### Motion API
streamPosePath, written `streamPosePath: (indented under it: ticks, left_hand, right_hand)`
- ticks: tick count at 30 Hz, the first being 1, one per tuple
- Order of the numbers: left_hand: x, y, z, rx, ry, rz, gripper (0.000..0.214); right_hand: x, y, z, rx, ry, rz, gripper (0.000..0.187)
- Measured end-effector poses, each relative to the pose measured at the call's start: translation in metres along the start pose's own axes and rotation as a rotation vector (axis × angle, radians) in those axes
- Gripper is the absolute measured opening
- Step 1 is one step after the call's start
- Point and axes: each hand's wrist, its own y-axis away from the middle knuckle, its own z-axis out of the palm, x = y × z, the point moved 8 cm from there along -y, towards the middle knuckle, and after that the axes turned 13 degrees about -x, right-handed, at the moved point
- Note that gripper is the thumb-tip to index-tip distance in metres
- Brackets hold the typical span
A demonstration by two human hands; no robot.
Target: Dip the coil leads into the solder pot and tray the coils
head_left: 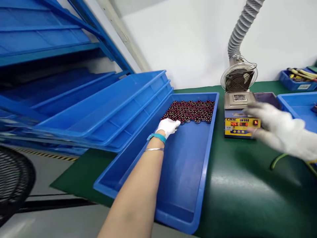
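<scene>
My left hand (168, 126), in a white glove, reaches into a long blue tray (183, 185) and rests at the near edge of a cluster of small dark red round parts (192, 110) at the tray's far end. Its fingers are curled over the parts; what they hold is hidden. A teal band and a thin bracelet sit on that wrist. My right hand (277, 127), also gloved and blurred by motion, hovers in front of a yellow and grey solder pot unit (239, 122) with a red digital readout. Its fingers look spread, with nothing seen in them.
Stacked empty blue trays (104, 105) lean at the left under blue shelving (42, 29). A small fan (239, 79) with a grey flexible duct (241, 26) stands behind the unit. More blue trays (298, 104) and a bin of tools (298, 79) sit at the right. A green mat (247, 191) covers the bench.
</scene>
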Motion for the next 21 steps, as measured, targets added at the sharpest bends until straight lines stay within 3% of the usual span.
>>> streamPosePath:
  ticks: [2, 5, 8, 11, 16, 21]
  left_hand:
    - [0.017, -0.007, 0.020, -0.029, 0.085, -0.008, 0.041]
    - [0.046, -0.009, 0.071, -0.200, 0.345, 0.003, 0.040]
    - [0.066, 0.010, 0.123, -0.352, 0.737, -0.041, 0.034]
    - [0.072, 0.033, 0.153, -0.370, 0.880, -0.080, 0.029]
    - [0.067, 0.049, 0.173, -0.365, 0.854, -0.075, 0.041]
    - [0.064, 0.055, 0.188, -0.374, 0.793, -0.055, 0.035]
  right_hand:
    - [-0.060, 0.009, 0.014, -0.049, -0.035, -0.224, 0.055]
    - [-0.096, 0.013, 0.029, -0.001, -0.100, -0.365, 0.051]
    - [-0.078, 0.005, 0.036, 0.052, -0.220, -0.275, 0.043]
    - [-0.052, 0.000, 0.037, 0.067, -0.362, -0.121, 0.041]
    - [-0.043, -0.002, 0.034, 0.090, -0.540, -0.019, 0.043]
    - [-0.048, -0.008, 0.040, -0.045, -0.416, -0.034, 0.036]
